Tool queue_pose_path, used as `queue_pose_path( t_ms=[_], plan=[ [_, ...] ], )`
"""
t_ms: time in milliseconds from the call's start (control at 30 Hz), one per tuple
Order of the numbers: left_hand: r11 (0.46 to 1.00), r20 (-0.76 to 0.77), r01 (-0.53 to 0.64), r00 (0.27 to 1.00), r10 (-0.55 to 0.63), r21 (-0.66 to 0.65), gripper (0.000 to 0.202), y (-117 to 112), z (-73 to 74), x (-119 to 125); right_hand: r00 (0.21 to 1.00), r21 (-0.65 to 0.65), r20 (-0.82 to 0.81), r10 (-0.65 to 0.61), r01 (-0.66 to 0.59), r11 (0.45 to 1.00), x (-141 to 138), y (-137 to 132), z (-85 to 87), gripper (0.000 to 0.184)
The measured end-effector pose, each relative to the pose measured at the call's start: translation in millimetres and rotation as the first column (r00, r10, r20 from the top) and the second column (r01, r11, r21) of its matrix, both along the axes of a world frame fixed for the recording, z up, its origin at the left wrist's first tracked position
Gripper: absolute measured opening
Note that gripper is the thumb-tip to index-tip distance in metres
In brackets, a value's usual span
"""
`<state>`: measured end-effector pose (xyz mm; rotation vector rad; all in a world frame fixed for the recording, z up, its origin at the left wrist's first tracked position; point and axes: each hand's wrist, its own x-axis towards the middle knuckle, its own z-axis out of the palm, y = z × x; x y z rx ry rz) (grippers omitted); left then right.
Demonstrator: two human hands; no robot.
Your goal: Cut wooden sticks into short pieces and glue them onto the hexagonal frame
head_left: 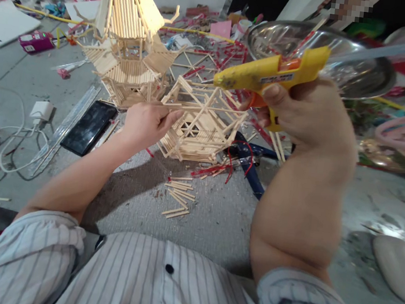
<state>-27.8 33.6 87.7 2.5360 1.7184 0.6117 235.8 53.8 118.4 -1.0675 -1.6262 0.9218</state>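
Note:
My right hand is wrapped round a yellow glue gun, its nozzle pointing left above an openwork frame of thin wooden sticks. At the left side of that frame, my left hand is closed, thumb against forefinger, with a thin wooden stick at its fingers. Behind my left hand rises a taller stick-built pagoda model with a pointed roof. Several short cut sticks lie on the grey surface in front of the frame.
A black phone lies left of the frame, near a white charger and its looped cable. Blue-handled pliers rest at the frame's right. A large metal bowl stands behind my right hand. Red plastic scraps litter the back.

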Motion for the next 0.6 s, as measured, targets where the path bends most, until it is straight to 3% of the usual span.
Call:
queue_pose_path(
  t_ms=[200,433,600],
  plan=[
    [0.997,-0.059,0.025,0.998,-0.03,-0.08,0.054,-6,8.7,4,1.0,0.029,-0.017,-0.003,0.003,1.0,-1,-2,-1.0,0.067],
    [0.986,-0.159,-0.039,0.987,0.013,-0.161,0.054,-7,15.4,5,1.0,0.021,0.001,-0.013,0.013,1.0,0,-4,-0.3,0.067],
    [0.971,-0.261,-0.043,0.965,-0.02,-0.234,0.055,-12,20.6,7,0.999,-0.016,0.038,-0.037,0.038,0.999,1,-4,-0.1,0.07]
  ],
)
